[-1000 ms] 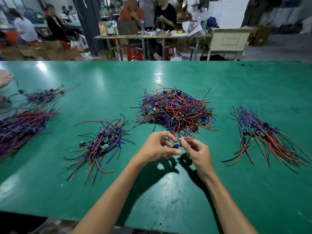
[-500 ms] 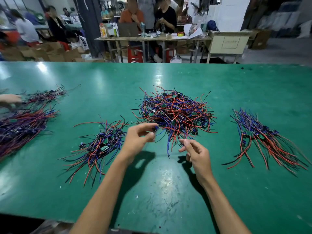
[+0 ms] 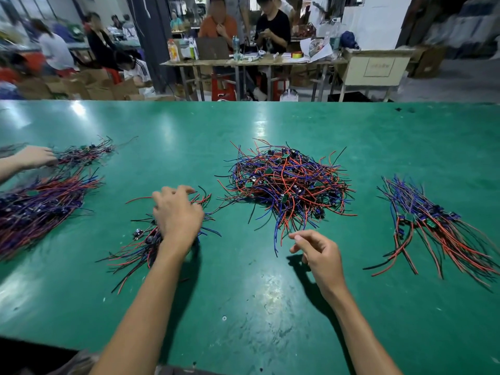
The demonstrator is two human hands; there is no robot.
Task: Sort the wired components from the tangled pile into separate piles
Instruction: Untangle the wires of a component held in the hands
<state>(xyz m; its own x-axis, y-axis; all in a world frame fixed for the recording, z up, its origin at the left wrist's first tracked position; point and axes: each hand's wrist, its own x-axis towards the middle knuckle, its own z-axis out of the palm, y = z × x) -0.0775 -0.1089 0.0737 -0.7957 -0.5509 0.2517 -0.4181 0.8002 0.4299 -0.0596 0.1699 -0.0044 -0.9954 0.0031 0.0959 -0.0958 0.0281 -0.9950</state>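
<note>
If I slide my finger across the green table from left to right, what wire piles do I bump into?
Big left-edge pile → small pile under the left hand → tangled middle pile → neat right pile. The far pile under someone else's hand overlaps the first, so I skip it.

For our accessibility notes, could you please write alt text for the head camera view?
A person's left hand rests on a small sorted pile of wired parts on a green table, while the right hand hovers empty near the big tangled pile. Another sorted pile lies to the right.
</note>
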